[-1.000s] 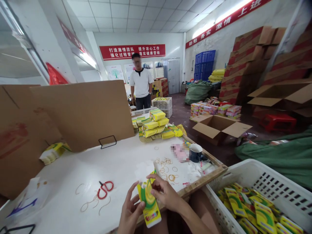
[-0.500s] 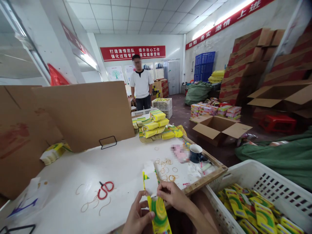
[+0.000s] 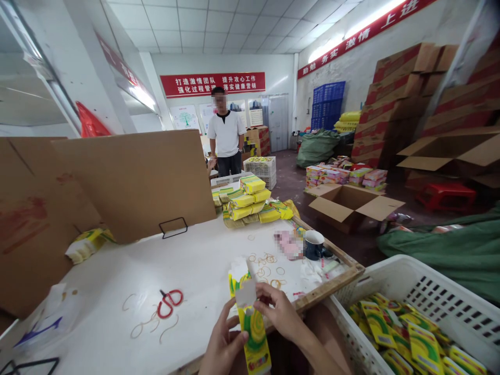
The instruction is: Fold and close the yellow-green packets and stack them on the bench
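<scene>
My left hand (image 3: 223,337) grips a yellow and green printed carton (image 3: 257,341) by its side at the table's near edge. My right hand (image 3: 278,311) pinches the carton's grey-white flap (image 3: 246,295) at the top end, thumb against fingers. Just beyond the flap, more yellow and green card with a white end (image 3: 237,266) lies on the white table (image 3: 203,260). Loose rubber bands (image 3: 267,260) are scattered to its right. Red-handled scissors (image 3: 170,302) rest on the table left of my hands.
A white basket (image 3: 425,276) of filled yellow packs stands at my right. Bundled yellow cartons (image 3: 250,200) are stacked at the table's far end, near a dark mug (image 3: 313,246). A cardboard sheet (image 3: 136,182) stands upright at left. One person (image 3: 225,133) stands beyond the table.
The carton's flap, earlier low between my fingers, now stands up with its grey-white face showing. My right hand has risen slightly with it; my left hand keeps its grip.
</scene>
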`<state>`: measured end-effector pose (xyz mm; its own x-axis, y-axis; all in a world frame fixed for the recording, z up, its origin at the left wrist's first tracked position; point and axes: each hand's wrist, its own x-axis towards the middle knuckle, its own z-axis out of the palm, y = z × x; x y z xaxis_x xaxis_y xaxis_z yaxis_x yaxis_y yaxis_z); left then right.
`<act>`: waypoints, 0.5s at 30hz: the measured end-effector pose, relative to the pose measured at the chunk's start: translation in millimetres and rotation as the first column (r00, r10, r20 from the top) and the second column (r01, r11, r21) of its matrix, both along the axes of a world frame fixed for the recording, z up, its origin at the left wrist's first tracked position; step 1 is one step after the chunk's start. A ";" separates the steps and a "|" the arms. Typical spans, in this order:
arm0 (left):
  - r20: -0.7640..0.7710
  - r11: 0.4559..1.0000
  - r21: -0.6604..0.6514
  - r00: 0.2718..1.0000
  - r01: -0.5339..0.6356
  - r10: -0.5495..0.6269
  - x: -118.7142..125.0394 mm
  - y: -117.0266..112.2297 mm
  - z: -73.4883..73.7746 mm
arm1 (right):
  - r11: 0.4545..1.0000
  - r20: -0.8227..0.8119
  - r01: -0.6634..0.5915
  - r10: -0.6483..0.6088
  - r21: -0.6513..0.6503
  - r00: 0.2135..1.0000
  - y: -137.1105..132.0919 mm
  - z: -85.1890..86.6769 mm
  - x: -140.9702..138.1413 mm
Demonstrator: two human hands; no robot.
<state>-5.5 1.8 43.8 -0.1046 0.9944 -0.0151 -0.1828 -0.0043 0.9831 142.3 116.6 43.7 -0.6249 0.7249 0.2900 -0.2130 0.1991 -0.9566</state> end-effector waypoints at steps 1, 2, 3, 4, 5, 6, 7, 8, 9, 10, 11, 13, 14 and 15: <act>-0.011 1.000 -0.001 1.000 0.005 -0.005 0.7 -0.1 2.1 | 0.999 0.024 0.018 -0.019 0.046 1.000 0.9 0.3 1.7; -0.021 1.000 -0.003 1.000 -0.001 0.001 1.5 -0.2 3.6 | 0.995 0.044 0.044 -0.048 0.091 0.998 1.8 0.5 3.7; -0.033 1.000 -0.005 0.999 -0.012 0.012 2.5 -0.1 4.2 | 0.990 0.061 0.068 -0.076 0.124 0.995 2.4 0.5 5.9; -0.049 1.000 -0.010 0.998 -0.027 0.026 3.3 0.1 3.9 | 0.987 0.080 0.077 -0.089 0.138 0.993 2.8 0.3 8.1; -0.070 0.999 -0.017 0.997 -0.044 0.043 4.0 0.5 2.9 | 0.990 0.100 0.070 -0.083 0.126 0.991 2.7 0.2 10.2; -0.095 0.998 -0.023 0.993 -0.067 0.064 4.3 1.2 1.3 | 0.995 0.121 0.049 -0.060 0.087 0.991 2.1 0.0 11.9; -0.119 0.996 -0.028 0.989 -0.090 0.086 4.4 2.0 -0.7 | 0.999 0.136 0.018 -0.022 0.030 0.990 1.2 0.0 13.1; -0.140 0.993 -0.033 0.985 -0.110 0.105 4.4 3.0 -2.6 | 0.999 0.140 -0.022 0.027 -0.039 0.990 0.0 0.1 13.7; -0.158 0.991 -0.037 0.980 -0.128 0.120 4.3 4.0 -4.1 | 0.993 0.140 -0.057 0.072 -0.103 0.988 -1.2 0.2 13.8; -0.170 0.989 -0.041 0.977 -0.140 0.131 4.2 4.8 -5.1 | 0.985 0.141 -0.083 0.105 -0.153 0.984 -2.2 0.2 13.5; -0.179 0.989 -0.045 0.975 -0.144 0.134 4.2 5.5 -5.5 | 0.978 0.147 -0.095 0.123 -0.183 0.981 -3.0 -0.2 12.8; -0.183 0.990 -0.051 0.976 -0.133 0.121 5.0 6.1 -4.7 | 0.981 0.186 -0.081 0.114 -0.177 0.976 -3.3 -2.1 11.1; -0.179 0.992 -0.053 0.978 -0.119 0.107 5.7 6.0 -3.7 | 0.988 0.216 -0.057 0.088 -0.146 0.972 -2.8 -3.6 10.3; -0.169 0.994 -0.056 0.982 -0.097 0.087 6.5 5.8 -2.7 | 0.994 0.247 -0.029 0.054 -0.106 0.967 -1.9 -5.4 9.7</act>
<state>1.0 7.6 41.2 -0.2019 0.9780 -0.0524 -0.0182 0.0497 0.9986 152.0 114.6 38.2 -0.6981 0.7143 0.0481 0.0287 0.0950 -0.9951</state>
